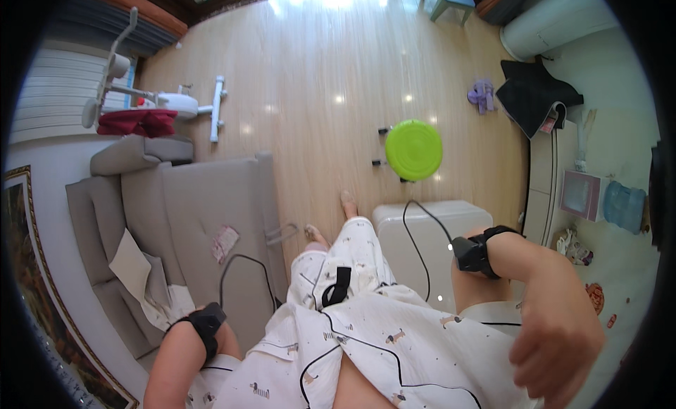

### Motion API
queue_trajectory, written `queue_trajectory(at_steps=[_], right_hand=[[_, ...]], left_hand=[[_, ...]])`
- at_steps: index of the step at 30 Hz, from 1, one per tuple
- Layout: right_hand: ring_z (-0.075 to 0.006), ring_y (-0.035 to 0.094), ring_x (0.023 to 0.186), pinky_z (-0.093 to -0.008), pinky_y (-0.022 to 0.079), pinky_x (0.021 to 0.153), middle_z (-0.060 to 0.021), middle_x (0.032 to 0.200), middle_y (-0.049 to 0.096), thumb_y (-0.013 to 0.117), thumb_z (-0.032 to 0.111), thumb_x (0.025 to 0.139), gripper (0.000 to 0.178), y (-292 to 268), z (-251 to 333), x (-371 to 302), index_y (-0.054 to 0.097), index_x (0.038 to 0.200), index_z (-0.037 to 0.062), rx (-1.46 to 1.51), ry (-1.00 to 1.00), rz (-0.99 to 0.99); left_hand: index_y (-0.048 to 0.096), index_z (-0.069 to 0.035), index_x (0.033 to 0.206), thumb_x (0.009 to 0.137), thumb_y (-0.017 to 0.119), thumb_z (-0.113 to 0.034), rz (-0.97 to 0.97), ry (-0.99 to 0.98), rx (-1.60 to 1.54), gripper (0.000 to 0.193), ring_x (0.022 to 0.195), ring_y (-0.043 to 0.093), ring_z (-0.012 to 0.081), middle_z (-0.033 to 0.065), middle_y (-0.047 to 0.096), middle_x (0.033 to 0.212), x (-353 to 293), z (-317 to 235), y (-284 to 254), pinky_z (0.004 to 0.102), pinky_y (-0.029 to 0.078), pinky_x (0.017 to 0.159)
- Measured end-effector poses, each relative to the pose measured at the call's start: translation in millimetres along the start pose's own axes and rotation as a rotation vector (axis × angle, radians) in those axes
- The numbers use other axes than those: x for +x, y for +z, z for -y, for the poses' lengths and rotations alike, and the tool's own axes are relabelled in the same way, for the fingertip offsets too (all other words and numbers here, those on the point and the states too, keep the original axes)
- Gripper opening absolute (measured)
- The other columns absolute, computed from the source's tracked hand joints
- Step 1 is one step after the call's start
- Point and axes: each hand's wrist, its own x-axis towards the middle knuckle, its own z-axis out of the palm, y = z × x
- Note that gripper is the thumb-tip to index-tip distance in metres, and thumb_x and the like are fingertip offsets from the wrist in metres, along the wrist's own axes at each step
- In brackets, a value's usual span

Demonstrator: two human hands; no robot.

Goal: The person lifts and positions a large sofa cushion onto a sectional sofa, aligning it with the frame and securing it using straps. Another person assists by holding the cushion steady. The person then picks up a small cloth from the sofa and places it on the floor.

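My right hand (556,349) is raised close at the lower right, slightly blurred, with its fingers curled in. The back of the hand hides whatever may be inside them. A black strapped device (479,254) with a dark cable sits on my right arm. At the lower left my left arm (176,360) runs out past the lower edge, so the left hand is out of view. It carries a similar black device (205,324). Between the arms are white pyjamas (422,338) with a dog print and a black strap (338,286) at the waist.
A grey sofa (218,191) stands left, bearing a small pink packet (225,243). Ahead are a green round stool (413,150) and a white box-like piece (433,222). A white exercise bike (176,105) stands far left; a low cabinet (542,177) lines the right wall.
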Motion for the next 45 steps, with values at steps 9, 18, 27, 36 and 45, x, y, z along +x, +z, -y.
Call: queue_trajectory(at_steps=[9, 18, 27, 36, 45], right_hand=[[-0.0124, 0.048, 0.047, -0.0238, 0.034, 0.043, -0.0025, 0.062, 0.058, 0.065, 0.007, 0.085, 0.014, -9.7, -69.5, -58.9, 0.072, 0.094, -0.0013, 0.055, 0.39, -0.339], [-0.0221, 0.062, 0.063, -0.0368, 0.049, 0.058, -0.0097, 0.069, 0.066, 0.068, 0.028, 0.08, 0.026, 22.7, -299.0, -385.6, 0.067, 0.089, 0.0032, -0.616, 1.444, -1.038], [-0.0286, 0.066, 0.08, -0.037, 0.052, 0.074, -0.0154, 0.087, 0.069, 0.067, 0.027, 0.073, 0.031, 93.7, -352.1, -675.7, 0.068, 0.091, 0.0015, -0.553, 2.078, -1.169], [-0.0454, 0.025, 0.141, -0.05, 0.028, 0.114, -0.0232, 0.157, 0.017, 0.077, 0.038, 0.069, 0.103, 20.7, -407.2, -765.5, 0.023, 0.153, 0.0126, -0.794, 2.492, -1.083], [-0.0486, 0.012, 0.144, -0.0652, 0.031, 0.107, -0.0167, 0.161, 0.006, 0.079, 0.036, 0.06, 0.113, 68.4, -464.7, -774.9, 0.018, 0.155, 0.0259, -1.057, 2.293, -1.092]], left_hand=[[0.063, -0.001, 0.097, 0.089, 0.054, -0.004, -0.801, -0.65, 0.136, 0.013, 0.059, 0.048, 0.0123, 0.0015, 0.051, 0.068, -113.3, 68.5, -46.8, 0.0267, 0.039, 0.051], [0.061, -0.003, 0.107, 0.095, 0.058, -0.019, -0.981, -1.662, 0.63, 0.021, 0.071, 0.057, 0.0091, 0.0022, 0.061, 0.085, -435.4, 192.4, -127.4, 0.0241, 0.047, 0.06], [0.061, -0.002, 0.107, 0.091, 0.061, -0.016, -0.867, -2.135, 0.631, 0.021, 0.074, 0.058, 0.0112, 0.0024, 0.062, 0.085, -705.4, 214.3, -94.8, 0.0272, 0.049, 0.062], [0.04, 0.0, 0.14, 0.08, 0.075, -0.023, -0.737, -2.41, 1.038, 0.073, 0.128, 0.045, 0.0355, 0.0252, 0.045, 0.138, -842.3, 207.2, -98.3, 0.0423, 0.037, 0.106], [0.008, -0.008, 0.155, 0.075, 0.079, -0.024, -0.76, -2.346, 1.321, 0.108, 0.146, 0.016, 0.0396, 0.0304, 0.018, 0.155, -882.2, 226.7, -101.7, 0.0415, 0.025, 0.115]])
